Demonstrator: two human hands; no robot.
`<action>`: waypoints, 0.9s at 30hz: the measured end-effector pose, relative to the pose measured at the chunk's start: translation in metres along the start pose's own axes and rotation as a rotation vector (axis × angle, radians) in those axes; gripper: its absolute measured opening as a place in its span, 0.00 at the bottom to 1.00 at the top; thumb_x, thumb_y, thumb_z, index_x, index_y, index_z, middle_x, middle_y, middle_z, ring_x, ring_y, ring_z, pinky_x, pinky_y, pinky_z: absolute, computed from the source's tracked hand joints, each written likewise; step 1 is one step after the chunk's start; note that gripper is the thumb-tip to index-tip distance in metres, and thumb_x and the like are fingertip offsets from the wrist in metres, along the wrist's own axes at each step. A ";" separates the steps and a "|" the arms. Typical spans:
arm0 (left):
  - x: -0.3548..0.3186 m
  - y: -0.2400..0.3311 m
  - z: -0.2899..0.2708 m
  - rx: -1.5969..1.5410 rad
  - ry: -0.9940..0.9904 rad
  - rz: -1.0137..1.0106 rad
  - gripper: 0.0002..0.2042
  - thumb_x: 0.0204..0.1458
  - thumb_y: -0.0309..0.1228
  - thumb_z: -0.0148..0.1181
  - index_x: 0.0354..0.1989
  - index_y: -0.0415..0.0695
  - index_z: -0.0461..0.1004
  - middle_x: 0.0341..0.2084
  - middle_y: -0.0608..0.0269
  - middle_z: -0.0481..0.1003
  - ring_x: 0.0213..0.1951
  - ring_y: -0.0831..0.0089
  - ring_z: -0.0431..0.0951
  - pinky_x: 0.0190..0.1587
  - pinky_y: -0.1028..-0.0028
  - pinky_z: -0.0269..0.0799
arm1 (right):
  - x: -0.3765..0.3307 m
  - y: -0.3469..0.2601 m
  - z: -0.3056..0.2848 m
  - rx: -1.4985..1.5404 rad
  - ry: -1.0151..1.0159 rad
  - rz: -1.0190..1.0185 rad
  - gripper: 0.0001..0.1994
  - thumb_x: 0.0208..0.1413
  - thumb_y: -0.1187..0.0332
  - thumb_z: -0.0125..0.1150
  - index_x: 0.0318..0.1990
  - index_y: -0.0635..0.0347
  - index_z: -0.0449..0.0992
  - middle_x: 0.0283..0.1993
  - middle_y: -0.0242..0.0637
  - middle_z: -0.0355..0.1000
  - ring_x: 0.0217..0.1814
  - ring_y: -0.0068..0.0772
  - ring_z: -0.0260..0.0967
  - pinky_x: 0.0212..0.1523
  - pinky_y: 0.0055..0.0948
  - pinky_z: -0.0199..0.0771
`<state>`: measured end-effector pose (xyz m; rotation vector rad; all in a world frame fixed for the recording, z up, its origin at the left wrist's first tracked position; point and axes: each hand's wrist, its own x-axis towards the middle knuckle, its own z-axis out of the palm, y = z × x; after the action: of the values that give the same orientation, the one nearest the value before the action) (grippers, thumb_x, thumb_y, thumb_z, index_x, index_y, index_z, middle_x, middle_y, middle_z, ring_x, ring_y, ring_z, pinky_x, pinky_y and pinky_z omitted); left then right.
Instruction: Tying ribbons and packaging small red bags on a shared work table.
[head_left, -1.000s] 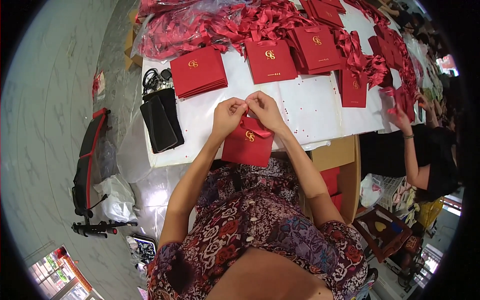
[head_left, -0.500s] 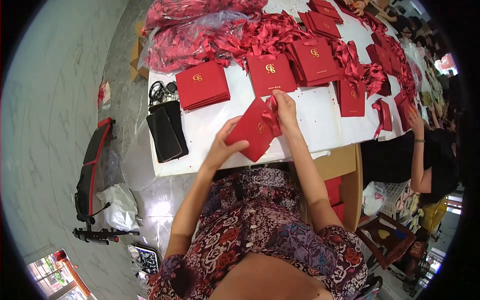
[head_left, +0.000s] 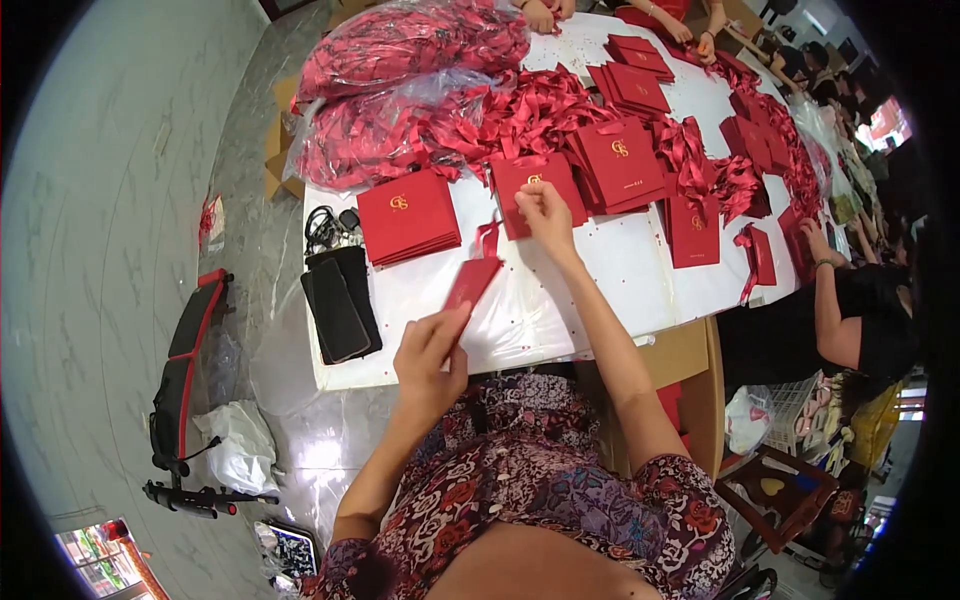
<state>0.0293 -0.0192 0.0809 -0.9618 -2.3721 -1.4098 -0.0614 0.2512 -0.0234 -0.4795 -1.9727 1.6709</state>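
Note:
My left hand (head_left: 432, 352) grips the lower end of a flat red gift bag (head_left: 475, 283), seen at a slant, with a red ribbon (head_left: 487, 238) sticking up from its top. To the right, my right hand (head_left: 548, 222) is closed in a pinch over a red gift bag with gold print (head_left: 512, 196) that lies on the table; what sits between the fingertips, if anything, is hidden. A pile of red gift bags (head_left: 408, 215) lies left of that one, and another pile (head_left: 618, 165) lies right of it.
Clear plastic sacks of red ribbons (head_left: 410, 60) and loose ribbons (head_left: 555, 110) cover the far side of the white table (head_left: 540, 320). A black phone (head_left: 335, 308) lies at the left edge. A co-worker's hand (head_left: 815, 240) is at the right; a cardboard box (head_left: 708, 390) stands below the table edge.
My hands have moved apart: the left draws the bag down and left, turned edge-on, and the right has let go of it and lies over the bag on the table.

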 end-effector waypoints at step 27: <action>-0.065 -0.051 0.090 -0.003 -0.432 0.143 0.19 0.50 0.32 0.64 0.52 0.49 0.76 0.52 0.61 0.72 0.51 0.59 0.69 0.52 0.61 0.64 | 0.176 -0.005 0.050 -1.257 -0.455 0.049 0.58 0.26 0.43 0.77 0.70 0.49 0.55 0.64 0.58 0.61 0.66 0.60 0.61 0.68 0.62 0.49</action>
<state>0.0590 0.0128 -0.0337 -1.5367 -2.5207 -1.2531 -0.2329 0.3099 0.0023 -0.5692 -3.2171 0.3365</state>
